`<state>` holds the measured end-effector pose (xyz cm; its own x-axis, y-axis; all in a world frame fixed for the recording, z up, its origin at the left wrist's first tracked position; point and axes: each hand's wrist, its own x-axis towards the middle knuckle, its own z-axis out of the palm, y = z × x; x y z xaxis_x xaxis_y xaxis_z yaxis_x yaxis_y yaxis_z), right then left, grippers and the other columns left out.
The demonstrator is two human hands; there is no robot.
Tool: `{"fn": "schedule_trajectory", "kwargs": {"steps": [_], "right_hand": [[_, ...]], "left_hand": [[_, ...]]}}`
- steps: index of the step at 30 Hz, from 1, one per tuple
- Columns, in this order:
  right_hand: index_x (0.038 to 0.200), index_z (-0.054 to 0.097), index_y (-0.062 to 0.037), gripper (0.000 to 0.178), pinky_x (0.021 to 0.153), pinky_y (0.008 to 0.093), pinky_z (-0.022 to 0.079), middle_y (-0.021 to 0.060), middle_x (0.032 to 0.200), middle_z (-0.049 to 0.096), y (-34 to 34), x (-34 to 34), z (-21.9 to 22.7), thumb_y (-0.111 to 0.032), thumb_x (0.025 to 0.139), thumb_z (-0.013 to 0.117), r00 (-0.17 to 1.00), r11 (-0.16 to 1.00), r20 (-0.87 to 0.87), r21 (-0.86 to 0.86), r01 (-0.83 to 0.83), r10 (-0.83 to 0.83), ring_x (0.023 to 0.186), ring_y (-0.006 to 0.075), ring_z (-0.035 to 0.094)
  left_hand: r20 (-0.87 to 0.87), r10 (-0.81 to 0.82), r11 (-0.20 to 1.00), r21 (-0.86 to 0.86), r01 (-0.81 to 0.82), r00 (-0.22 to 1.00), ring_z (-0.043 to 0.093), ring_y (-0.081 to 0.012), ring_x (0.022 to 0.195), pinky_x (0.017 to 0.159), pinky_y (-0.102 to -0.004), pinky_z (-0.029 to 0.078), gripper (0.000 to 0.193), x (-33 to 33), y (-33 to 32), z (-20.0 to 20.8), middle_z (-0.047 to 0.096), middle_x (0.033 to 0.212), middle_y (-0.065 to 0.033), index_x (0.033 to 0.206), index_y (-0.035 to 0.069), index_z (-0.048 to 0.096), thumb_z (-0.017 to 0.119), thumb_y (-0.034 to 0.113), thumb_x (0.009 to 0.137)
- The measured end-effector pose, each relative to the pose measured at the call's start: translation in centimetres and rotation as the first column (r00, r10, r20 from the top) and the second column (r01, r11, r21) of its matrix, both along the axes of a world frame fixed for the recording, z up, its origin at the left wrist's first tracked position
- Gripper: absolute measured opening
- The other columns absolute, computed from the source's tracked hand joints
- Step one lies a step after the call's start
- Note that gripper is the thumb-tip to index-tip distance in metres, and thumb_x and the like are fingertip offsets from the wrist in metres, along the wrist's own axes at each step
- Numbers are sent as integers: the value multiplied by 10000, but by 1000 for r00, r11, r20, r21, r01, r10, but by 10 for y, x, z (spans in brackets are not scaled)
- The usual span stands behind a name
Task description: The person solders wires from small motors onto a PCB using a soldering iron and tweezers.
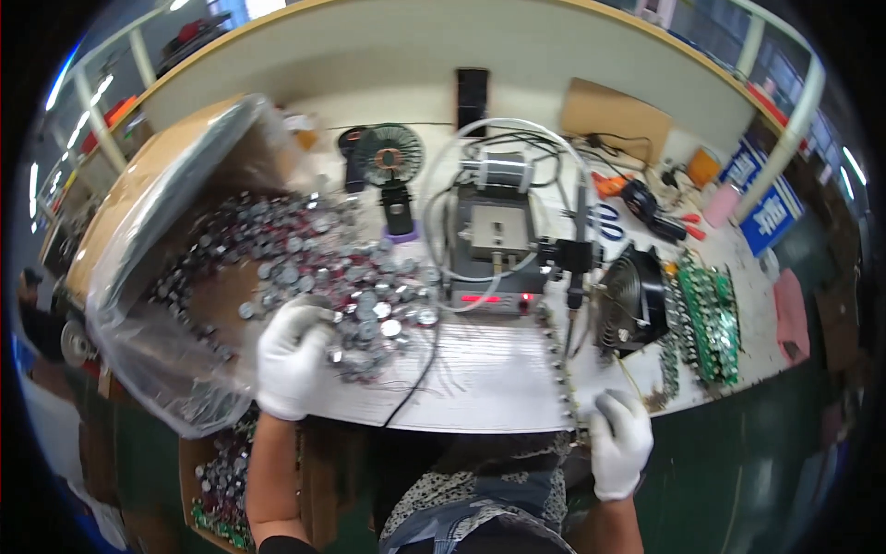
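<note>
Small round silver parts spread in a loose pile over the left half of the table, running back into the mouth of a carton with a clear plastic liner. Left hand, white-gloved, at the pile's near edge, fingers curled in; can't tell from here whether they pinch a part. Right hand, also gloved, at the table's front edge, fingers bent toward the thumb, grip unclear; just left of it, a narrow row of small pieces runs front to back. Behind that row, a grey machine with red lights, wire spool on top. Small fan stands left of the machine, black round blower right of it. Farther right, green boards, then a pink cloth. Below the table, left, another box holds more parts.
</note>
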<state>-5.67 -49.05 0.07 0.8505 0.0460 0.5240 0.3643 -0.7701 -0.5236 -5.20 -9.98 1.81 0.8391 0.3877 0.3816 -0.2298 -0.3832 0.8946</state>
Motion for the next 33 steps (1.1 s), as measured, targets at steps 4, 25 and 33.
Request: {"fn": "schedule_trajectory", "kwargs": {"steps": [4,25,33], "right_hand": [[1007,676,-56,345,801,389,481,119,995,662,3,11,7,-175,696,763,977,977,-141,-120,-175,157,886,319,605],[948,686,-29,240,667,319,509,114,849,632,14,8,2,11,713,702,940,921,-243,362,-142,240,726,238,630],[985,689,-18,249,697,326,517,116,879,645,16,9,3,5,737,697,919,884,-274,446,-141,284,773,257,640]], "left_hand": [[-175,-110,913,-407,30,978,610,-63,633,522,-148,446,107,12,-22,30,693,858,-45,1003,24,662,610,41,910],[-344,-483,862,-27,505,805,655,-186,653,582,-301,500,78,9,-186,-16,650,761,-94,818,26,647,709,27,771],[-276,-343,865,279,416,898,594,-251,569,514,-333,474,124,15,-197,-15,588,690,-79,772,75,623,721,39,705]]}}
